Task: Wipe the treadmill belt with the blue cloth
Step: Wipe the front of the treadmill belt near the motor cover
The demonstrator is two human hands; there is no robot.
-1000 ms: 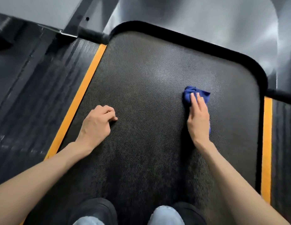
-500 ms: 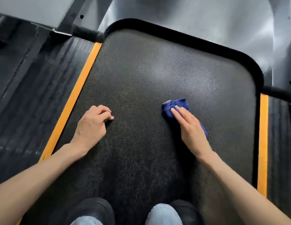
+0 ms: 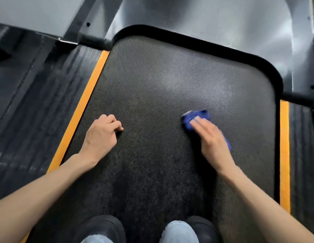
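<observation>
No readable text, labels, brands or numbers anywhere.

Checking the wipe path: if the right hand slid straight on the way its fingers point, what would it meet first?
Likely the black rim at the front end. The right hand, pressing the blue cloth, points up-left across bare treadmill belt, passing clear of the left hand.
</observation>
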